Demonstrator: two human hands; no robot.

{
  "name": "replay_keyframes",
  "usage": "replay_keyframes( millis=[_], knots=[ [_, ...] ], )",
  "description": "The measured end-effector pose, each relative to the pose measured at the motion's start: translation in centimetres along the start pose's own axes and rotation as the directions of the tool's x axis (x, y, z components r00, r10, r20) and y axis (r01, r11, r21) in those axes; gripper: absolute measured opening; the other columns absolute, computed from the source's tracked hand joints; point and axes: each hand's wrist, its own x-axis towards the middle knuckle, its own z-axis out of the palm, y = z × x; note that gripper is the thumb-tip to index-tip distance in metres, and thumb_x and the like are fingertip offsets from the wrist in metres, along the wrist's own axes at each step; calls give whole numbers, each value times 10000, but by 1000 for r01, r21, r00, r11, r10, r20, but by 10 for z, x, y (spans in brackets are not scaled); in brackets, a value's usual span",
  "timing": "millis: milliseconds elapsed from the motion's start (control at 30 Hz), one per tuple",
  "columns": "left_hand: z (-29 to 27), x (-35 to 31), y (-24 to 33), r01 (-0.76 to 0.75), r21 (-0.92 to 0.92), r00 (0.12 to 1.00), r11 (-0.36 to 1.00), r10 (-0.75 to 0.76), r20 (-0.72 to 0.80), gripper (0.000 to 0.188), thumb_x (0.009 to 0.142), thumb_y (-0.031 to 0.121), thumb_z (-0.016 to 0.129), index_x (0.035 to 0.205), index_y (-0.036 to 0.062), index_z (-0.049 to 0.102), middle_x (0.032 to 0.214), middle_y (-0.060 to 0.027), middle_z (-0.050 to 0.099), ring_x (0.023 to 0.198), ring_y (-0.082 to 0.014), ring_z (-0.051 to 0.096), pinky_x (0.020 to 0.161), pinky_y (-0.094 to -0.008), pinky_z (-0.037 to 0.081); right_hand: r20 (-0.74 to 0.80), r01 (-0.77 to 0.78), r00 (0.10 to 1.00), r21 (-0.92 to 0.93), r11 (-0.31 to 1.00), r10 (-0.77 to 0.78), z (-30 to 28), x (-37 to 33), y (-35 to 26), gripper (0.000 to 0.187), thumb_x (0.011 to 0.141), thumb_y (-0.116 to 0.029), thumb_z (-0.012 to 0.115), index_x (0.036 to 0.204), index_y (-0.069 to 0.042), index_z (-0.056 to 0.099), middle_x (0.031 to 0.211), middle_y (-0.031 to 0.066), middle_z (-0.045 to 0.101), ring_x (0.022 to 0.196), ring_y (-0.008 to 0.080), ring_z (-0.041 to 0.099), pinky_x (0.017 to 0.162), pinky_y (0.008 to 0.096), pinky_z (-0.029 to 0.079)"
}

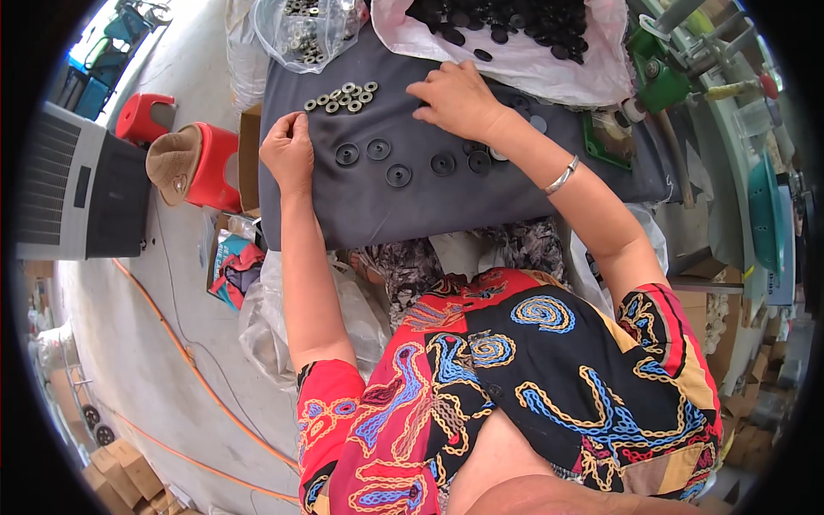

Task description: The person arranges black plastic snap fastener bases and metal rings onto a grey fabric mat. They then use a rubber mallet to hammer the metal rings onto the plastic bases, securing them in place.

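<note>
My left hand point(289, 153) hovers at the left side of the grey cloth-covered table point(378, 210), its fingertips pinched together. Whatever those fingers hold, if anything, is hidden. Just beyond them lies a loose cluster of small metal rings point(346, 97). My right hand point(459, 99) is over the table's far middle, close to the white sack's edge, with fingers apart and nothing visible in them. Several black round discs with raised rims, one a black disc point(398, 175), lie spread between and nearer than my hands. More dark discs point(477, 160) sit partly under my right forearm.
A white sack point(601, 73) of black round pieces point(515, 24) lies open at the far side. Left of it stands a clear plastic bag point(311, 34) of metal rings. A green hand-press machine point(654, 77) borders the right. Red stools point(215, 167) stand on the left floor.
</note>
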Motion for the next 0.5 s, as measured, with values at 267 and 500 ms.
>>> replay_keyframes(
  millis=[267, 500],
  knots=[
    [1, 0, 0, -40, 11, 999, 999, 40, 25, 129, 829, 102, 667, 880, -11, 704, 703, -21, 652, 629, -60, 551, 599, -223, 451, 23, 88, 996, 127, 988, -91, 27, 14, -16, 274, 791, -210, 683, 1042, -104, 647, 962, 78, 613, 963, 264, 571, 852, 378, 411],
    [2, -1, -2, -19, 3, 998, 1000, 19, 63, 136, 849, 111, 663, 906, -3, 711, 713, 24, 637, 645, -31, 521, 598, -198, 431, 2, 120, 992, 193, 974, -123, -5, -16, -15, 331, 755, -260, 710, 1026, -83, 640, 927, 70, 616, 929, 258, 567, 831, 377, 411]
  ],
)
